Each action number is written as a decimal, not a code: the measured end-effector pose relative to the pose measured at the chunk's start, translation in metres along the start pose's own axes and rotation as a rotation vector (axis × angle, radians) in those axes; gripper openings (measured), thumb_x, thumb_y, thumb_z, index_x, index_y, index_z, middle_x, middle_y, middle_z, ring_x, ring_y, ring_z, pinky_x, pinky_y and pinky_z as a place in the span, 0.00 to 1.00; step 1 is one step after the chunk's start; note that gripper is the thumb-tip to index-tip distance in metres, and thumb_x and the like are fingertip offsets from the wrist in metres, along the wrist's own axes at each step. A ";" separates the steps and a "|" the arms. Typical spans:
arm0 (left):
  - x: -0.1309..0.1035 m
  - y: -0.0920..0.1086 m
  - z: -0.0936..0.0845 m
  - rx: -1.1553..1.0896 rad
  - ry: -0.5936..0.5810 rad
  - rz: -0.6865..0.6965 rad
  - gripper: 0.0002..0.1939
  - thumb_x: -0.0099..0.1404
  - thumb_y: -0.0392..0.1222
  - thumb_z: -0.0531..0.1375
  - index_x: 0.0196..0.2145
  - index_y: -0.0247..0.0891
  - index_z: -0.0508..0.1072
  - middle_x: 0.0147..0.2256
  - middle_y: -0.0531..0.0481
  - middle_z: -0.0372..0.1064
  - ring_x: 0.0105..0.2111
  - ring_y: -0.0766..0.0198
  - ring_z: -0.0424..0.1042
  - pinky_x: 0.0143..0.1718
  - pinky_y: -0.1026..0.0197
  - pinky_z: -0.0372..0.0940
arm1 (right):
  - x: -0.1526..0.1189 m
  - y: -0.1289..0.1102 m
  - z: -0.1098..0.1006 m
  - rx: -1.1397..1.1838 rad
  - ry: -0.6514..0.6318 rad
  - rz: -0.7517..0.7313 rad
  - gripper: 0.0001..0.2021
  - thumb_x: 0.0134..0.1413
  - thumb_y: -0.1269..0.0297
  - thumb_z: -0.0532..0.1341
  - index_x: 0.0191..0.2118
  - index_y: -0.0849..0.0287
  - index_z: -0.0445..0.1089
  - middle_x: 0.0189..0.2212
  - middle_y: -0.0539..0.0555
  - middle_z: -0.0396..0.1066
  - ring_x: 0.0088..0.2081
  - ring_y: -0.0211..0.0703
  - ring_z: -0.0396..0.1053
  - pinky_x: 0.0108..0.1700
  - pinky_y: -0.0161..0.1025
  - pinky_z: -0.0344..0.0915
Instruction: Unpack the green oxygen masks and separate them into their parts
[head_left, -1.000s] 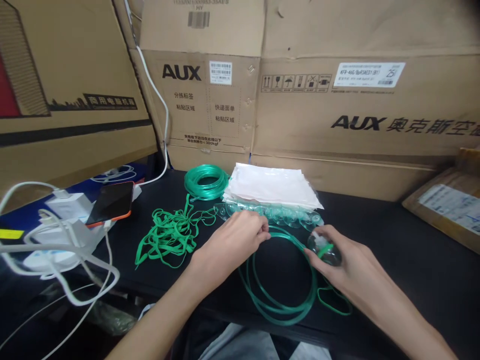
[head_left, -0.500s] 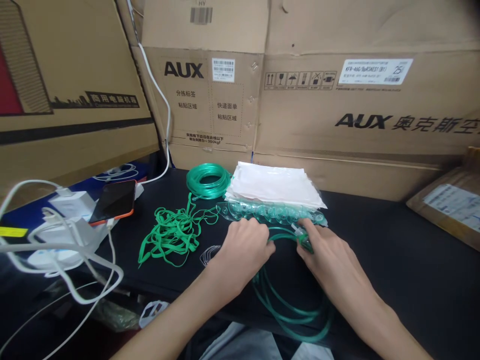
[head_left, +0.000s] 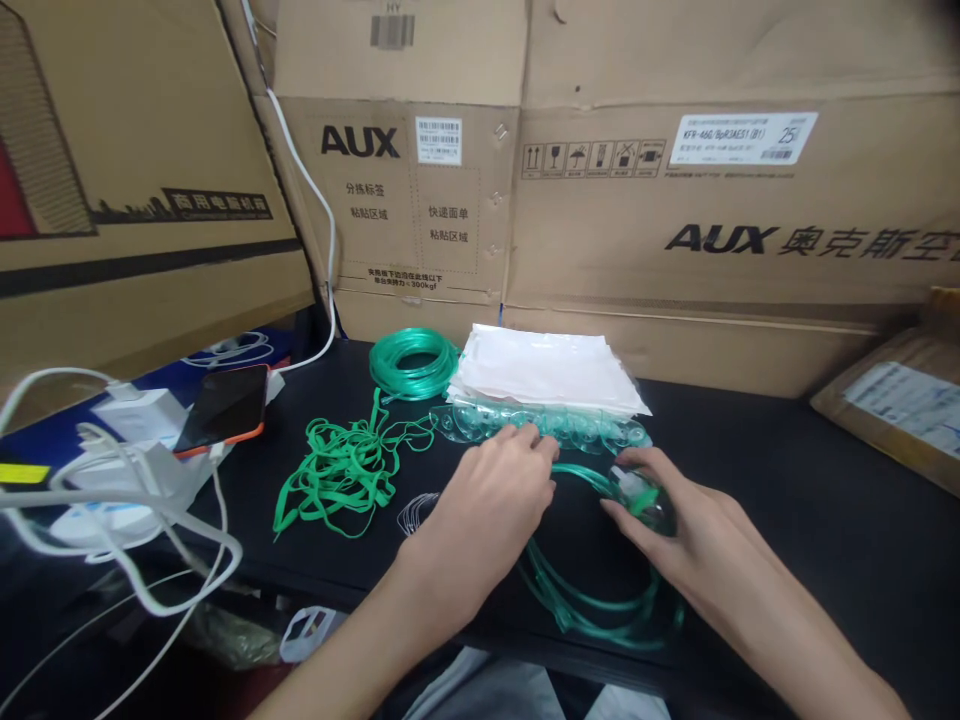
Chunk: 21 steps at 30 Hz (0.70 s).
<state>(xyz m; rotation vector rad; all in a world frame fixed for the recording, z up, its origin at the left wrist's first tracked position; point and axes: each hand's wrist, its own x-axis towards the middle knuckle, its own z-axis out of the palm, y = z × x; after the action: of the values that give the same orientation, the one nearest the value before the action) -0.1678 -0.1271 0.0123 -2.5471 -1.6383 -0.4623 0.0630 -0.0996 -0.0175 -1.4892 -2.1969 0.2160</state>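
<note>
My left hand (head_left: pixel 499 490) is closed, its fingers curled round a coil of green tubing (head_left: pixel 581 622) that loops down toward the table's front edge. My fingers hide the held part. In my right hand (head_left: pixel 682 510), between thumb and fingers, is a small clear nebulizer cup (head_left: pixel 651 503) with a white top and a green part inside. The upper tubing loops run between the two hands. Just beyond my left fingers lies a row of clear green-tinted masks (head_left: pixel 592 430), partly under a stack of white packets (head_left: pixel 540 365).
On the left lie a tangle of green elastic cord (head_left: pixel 341 475), a second tubing coil (head_left: pixel 409 362) and thin metal wires (head_left: pixel 415 513). A phone (head_left: pixel 225 402) rests near white chargers and cables (head_left: pixel 139 475). Large cardboard boxes (head_left: pixel 600 230) stand behind the black table (head_left: pixel 780 560).
My right hand has moved right and slightly down with the nebulizer cup, showing more of it. My left hand has shifted a little right and up. The lower tubing loops have swung right.
</note>
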 end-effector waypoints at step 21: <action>-0.015 -0.023 0.009 -0.113 -0.097 -0.051 0.13 0.75 0.32 0.57 0.54 0.43 0.71 0.57 0.46 0.69 0.57 0.53 0.70 0.59 0.50 0.65 | 0.007 -0.018 -0.019 0.588 -0.432 0.126 0.20 0.64 0.41 0.63 0.51 0.49 0.69 0.32 0.46 0.70 0.30 0.41 0.64 0.31 0.35 0.62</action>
<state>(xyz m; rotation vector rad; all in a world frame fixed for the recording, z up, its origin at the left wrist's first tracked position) -0.1920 -0.1287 -0.0030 -2.6529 -1.7622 -0.4541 0.0550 -0.1026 0.0081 -1.3146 -2.0688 1.2081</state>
